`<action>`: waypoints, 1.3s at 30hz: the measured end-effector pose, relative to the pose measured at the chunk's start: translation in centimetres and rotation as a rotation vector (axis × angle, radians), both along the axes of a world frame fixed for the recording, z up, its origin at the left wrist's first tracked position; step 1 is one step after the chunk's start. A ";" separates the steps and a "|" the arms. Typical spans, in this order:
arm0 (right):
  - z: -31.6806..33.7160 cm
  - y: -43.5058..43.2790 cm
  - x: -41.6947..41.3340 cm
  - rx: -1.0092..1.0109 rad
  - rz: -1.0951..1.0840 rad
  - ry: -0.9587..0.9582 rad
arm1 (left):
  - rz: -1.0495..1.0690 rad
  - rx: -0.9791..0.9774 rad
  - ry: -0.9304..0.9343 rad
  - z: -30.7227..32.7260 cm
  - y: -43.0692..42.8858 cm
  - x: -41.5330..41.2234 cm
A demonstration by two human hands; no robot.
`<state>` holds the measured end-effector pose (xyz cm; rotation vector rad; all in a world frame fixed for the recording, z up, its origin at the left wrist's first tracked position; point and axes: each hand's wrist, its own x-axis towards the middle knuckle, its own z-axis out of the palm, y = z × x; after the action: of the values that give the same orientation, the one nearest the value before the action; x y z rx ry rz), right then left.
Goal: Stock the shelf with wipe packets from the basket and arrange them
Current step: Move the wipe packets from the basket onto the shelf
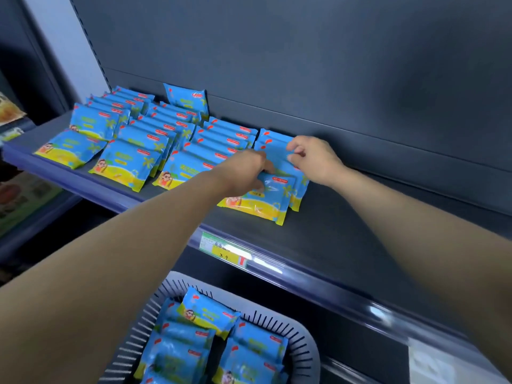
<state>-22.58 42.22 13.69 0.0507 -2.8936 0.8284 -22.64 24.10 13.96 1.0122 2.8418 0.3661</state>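
Note:
Blue and yellow wipe packets (pixel 130 162) lie in several overlapping rows on the dark shelf (pixel 346 239). At the rightmost row, my left hand (pixel 246 169) pinches the top left of the front packet (pixel 263 200). My right hand (pixel 313 157) grips the top edge of a packet (pixel 277 146) just behind it. One packet (pixel 187 102) leans upright against the back panel. Below the shelf, a grey slotted basket (pixel 307 353) holds several more packets (pixel 205 314).
A green and white price tag (pixel 225 250) sits in the shelf's front rail. The right half of the shelf is bare. Other goods show on the neighbouring shelves at far left (pixel 16 200).

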 end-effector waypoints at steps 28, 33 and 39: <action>-9.6 -14.3 25.6 0.401 0.075 0.052 | -0.095 0.033 0.094 -7.7 -14.8 18.5; -15.6 -15.1 27.6 0.444 0.080 -0.171 | -0.052 -0.074 -0.146 -13.8 -17.4 20.6; -19.9 -15.2 28.8 0.461 0.128 -0.386 | -0.038 -0.172 -0.338 -19.3 -18.8 22.3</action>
<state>6.25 26.97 -6.24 0.1364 -3.4166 0.1775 -0.37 5.35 -5.37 0.8755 2.4996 0.2562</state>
